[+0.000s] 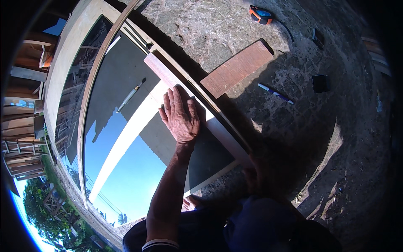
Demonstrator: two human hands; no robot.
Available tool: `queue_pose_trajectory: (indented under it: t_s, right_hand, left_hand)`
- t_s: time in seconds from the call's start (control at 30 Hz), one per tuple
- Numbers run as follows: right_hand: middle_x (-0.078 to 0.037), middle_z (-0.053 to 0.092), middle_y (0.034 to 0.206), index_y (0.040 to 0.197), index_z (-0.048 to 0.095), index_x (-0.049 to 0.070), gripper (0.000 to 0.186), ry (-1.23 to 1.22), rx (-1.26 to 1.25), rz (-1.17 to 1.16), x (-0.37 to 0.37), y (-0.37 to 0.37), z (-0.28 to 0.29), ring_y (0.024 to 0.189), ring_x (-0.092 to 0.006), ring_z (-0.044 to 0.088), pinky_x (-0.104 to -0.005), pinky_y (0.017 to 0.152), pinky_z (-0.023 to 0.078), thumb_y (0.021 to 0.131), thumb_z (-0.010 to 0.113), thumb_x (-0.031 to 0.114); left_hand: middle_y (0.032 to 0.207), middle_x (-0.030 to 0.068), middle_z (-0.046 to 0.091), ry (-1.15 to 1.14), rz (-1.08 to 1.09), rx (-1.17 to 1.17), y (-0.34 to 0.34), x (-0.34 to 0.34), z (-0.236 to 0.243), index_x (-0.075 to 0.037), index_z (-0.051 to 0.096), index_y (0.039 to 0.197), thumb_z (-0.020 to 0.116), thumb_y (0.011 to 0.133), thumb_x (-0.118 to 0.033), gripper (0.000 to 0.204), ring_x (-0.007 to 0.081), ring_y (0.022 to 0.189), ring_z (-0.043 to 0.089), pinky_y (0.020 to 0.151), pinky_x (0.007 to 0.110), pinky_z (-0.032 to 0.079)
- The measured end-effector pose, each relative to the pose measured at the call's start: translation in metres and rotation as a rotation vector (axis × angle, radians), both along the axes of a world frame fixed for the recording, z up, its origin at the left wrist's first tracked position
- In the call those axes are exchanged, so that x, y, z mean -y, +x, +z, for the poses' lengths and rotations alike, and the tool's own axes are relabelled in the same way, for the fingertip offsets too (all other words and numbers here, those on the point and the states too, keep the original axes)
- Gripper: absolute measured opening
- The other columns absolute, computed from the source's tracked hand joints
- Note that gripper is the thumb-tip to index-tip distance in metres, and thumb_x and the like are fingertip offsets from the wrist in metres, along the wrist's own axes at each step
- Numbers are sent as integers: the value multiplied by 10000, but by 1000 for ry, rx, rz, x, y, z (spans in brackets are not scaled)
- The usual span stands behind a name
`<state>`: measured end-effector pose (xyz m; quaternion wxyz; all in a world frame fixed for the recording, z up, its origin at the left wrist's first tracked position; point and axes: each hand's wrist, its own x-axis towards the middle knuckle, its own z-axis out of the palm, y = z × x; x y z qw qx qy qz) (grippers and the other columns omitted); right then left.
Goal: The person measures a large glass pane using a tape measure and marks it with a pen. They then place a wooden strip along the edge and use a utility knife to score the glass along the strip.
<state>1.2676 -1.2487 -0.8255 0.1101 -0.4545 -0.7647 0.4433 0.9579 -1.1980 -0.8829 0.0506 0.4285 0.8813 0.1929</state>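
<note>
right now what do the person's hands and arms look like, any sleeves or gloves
The left hand has no glove, and no ring or watch shows on it. The left forearm is bare down to a dark sleeve edged with a pale band. The right hand is in deep shade, so its details cannot be told.

Tool (129,97): on pane (134,63)
Block (237,67): right of pane
Pen (276,93): right of block
Tape measure (260,15): behind block
</note>
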Motion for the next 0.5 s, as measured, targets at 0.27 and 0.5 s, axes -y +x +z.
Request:
queue_pose_trajectory:
  t_s: [0.27,0.5]
  right_hand:
    - [-278,629,1165,1384,528,-18,532,92,-9,7,3,0,-5,1052,-458,637,-506,905,520,927,707,187]
    - [-274,633,1167,1378,538,-15,534,-3,-9,-5,2,1,-3,1062,-450,635,-505,905,522,919,722,187]
  left_hand:
    - [1627,148,348,-43,-17,10,0,0,4,-145,300,1602,417,1044,-494,668,329,1547,214,1242,561,44]
    - [1616,160,364,-13,-21,-7,0,1,1,-126,307,1597,438,1044,-460,660,327,1544,228,1241,559,49]
